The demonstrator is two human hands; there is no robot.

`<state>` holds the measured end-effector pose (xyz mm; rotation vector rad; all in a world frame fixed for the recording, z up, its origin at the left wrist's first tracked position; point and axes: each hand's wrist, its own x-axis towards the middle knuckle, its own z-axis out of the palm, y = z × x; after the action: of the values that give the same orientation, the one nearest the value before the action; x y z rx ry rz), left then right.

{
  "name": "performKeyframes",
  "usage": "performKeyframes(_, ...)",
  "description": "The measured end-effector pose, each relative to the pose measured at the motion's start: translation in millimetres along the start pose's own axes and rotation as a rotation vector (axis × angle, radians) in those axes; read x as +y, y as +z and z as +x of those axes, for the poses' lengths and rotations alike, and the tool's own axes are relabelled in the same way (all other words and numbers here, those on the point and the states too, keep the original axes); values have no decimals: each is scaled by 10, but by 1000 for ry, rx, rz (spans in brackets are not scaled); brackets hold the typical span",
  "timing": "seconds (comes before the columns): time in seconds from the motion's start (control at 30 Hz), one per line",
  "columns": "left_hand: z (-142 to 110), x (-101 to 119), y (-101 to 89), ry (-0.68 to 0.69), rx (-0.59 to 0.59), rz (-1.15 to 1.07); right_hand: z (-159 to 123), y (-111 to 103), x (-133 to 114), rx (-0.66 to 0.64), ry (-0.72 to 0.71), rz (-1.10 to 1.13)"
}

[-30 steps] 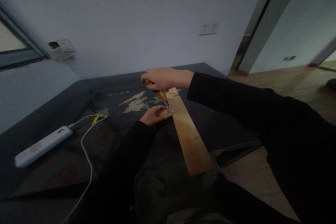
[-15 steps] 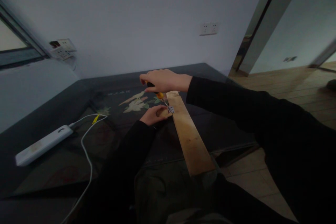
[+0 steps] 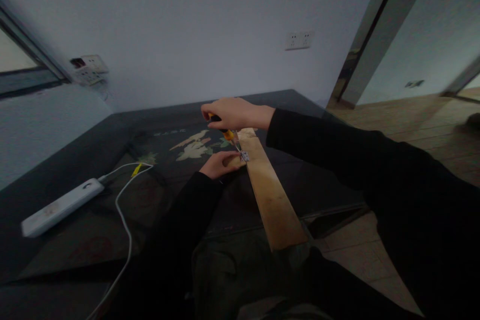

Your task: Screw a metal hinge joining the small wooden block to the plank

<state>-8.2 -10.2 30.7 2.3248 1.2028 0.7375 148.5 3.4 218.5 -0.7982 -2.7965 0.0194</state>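
A screwdriver (image 3: 228, 135) with a yellow and black handle is gripped from above by my right hand (image 3: 234, 112). Its shaft slants down to a small metal hinge (image 3: 244, 156) at the left edge of a long wooden board (image 3: 272, 190). Beside the hinge, my left hand (image 3: 217, 164) pinches a small wooden piece (image 3: 235, 161) against the board's side. The screwdriver's tip meets the hinge, but any screw there is too small to make out.
The dark table (image 3: 157, 210) has a painted flower pattern. On its left lies a white power strip (image 3: 63, 207) with a white cable (image 3: 125, 225) running toward me. The board overhangs the table's near edge. Wall sockets (image 3: 299, 40) are behind.
My right hand has turned slightly on the screwdriver handle, and more of the handle shows. My left hand, the hinge and the board stay nearly where they were.
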Motion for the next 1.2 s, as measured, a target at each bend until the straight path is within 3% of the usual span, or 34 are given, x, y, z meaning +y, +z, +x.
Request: performKeyframes(1.2,0,8,-12,-26,-3,10,-4,-4,2,26,-60,15)
